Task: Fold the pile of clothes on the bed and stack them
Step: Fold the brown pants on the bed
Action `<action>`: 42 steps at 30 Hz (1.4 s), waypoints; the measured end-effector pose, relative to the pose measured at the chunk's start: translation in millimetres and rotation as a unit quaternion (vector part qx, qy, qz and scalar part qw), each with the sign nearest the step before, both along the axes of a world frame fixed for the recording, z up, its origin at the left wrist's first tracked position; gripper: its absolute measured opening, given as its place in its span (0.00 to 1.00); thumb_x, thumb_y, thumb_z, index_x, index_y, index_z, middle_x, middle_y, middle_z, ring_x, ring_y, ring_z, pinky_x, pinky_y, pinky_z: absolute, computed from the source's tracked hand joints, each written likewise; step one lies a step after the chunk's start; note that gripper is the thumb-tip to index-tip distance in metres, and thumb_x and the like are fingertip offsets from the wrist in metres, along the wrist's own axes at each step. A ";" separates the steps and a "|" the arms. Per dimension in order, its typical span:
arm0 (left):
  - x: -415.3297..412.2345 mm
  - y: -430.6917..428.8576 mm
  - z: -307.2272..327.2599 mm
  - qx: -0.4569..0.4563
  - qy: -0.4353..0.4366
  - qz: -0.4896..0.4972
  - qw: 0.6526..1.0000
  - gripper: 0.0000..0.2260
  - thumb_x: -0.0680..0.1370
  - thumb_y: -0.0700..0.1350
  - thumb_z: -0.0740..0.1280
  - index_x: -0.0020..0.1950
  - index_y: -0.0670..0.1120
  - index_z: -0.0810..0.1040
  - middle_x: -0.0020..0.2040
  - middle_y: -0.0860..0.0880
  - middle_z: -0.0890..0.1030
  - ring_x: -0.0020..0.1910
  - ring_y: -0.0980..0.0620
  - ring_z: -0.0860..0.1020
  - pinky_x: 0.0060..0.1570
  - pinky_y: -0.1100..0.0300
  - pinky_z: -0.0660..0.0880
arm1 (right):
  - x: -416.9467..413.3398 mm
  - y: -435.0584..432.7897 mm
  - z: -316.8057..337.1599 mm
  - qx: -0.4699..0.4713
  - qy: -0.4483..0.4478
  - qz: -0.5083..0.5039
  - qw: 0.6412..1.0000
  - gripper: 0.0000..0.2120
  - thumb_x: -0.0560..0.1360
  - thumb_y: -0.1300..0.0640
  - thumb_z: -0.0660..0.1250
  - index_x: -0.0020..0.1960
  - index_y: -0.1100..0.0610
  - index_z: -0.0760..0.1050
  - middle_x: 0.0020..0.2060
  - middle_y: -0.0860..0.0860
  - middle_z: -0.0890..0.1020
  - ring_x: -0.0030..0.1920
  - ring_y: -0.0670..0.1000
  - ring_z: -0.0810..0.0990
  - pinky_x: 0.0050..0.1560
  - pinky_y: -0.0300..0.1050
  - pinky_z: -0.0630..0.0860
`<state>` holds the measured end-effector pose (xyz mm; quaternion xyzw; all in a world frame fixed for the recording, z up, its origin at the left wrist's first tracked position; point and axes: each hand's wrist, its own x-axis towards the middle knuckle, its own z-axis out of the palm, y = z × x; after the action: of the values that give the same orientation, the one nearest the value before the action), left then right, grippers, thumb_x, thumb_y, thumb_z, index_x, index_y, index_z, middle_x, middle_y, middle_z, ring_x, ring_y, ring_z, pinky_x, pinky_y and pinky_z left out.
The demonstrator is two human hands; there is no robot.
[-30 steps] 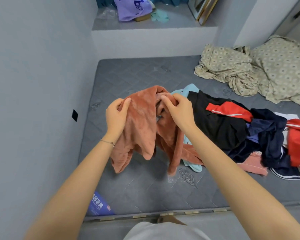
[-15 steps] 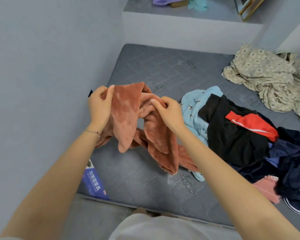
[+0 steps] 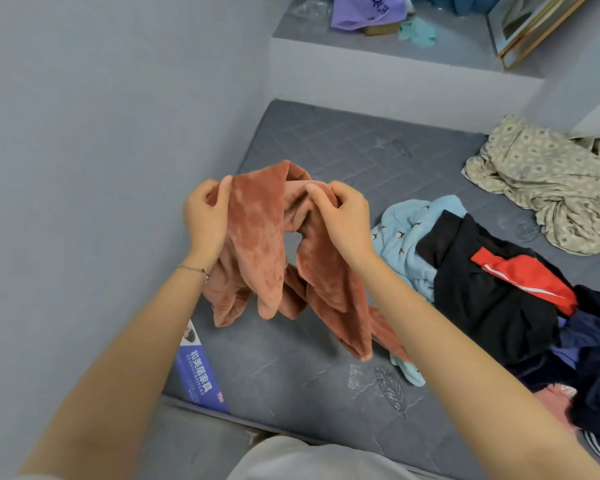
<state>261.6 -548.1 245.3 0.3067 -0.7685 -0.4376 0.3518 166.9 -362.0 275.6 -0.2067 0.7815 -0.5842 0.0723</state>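
- Left hand [image 3: 205, 221] and right hand [image 3: 343, 220] each pinch the top edge of a rust-coloured fleece garment [image 3: 257, 244], held up above the grey mattress [image 3: 309, 375].
- Garment's loose ends hang down; the lowest touches the mattress.
- Pile of clothes [image 3: 499, 306] to the right of the garment: light blue, black with red panel, navy.
- Patterned beige sheet [image 3: 551, 181] beyond the pile, crumpled.
- Ledge [image 3: 395, 77] beyond the mattress.

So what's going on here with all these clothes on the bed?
A person holds a rust-orange velvety garment over the grey quilted mattress, left hand and right hand each with a pinching grip on its upper edge. The pile of clothes beside it, with a light blue patterned garment and a black garment with a red panel, lies unfolded. No folded stack shows.
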 end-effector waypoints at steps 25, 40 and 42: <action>7.6 -38.2 -111.7 0.121 -0.101 -0.171 0.973 0.18 0.82 0.48 0.64 0.34 0.41 0.71 0.32 0.50 0.68 0.34 0.56 0.64 0.38 0.56 0.62 | 40.8 -8.3 -119.2 0.088 -0.100 -0.153 0.979 0.21 0.77 0.47 0.69 0.31 0.54 0.66 0.26 0.44 0.68 0.30 0.43 0.66 0.35 0.41 0.64; -10.9 -7.2 -301.5 0.186 -0.243 -0.241 0.921 0.14 0.81 0.45 0.65 0.66 0.43 0.78 0.65 0.50 0.79 0.66 0.53 0.75 0.69 0.56 0.69 | 13.6 14.4 -292.2 0.274 -0.053 -0.058 0.958 0.30 0.75 0.42 0.68 0.71 0.57 0.70 0.69 0.56 0.73 0.71 0.55 0.67 0.72 0.46 0.60; 5.6 -8.3 -327.3 0.152 -0.253 -0.237 0.926 0.15 0.79 0.47 0.68 0.65 0.44 0.79 0.64 0.50 0.79 0.65 0.53 0.76 0.69 0.51 0.70 | 22.0 10.3 -310.8 0.278 -0.026 -0.013 0.960 0.29 0.75 0.45 0.69 0.71 0.57 0.71 0.70 0.57 0.72 0.72 0.56 0.66 0.73 0.43 0.56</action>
<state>267.2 -556.3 -82.1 0.2662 -0.8066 -0.5274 -0.0194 188.9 -351.6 -35.2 -0.1533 0.9135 -0.3499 0.1398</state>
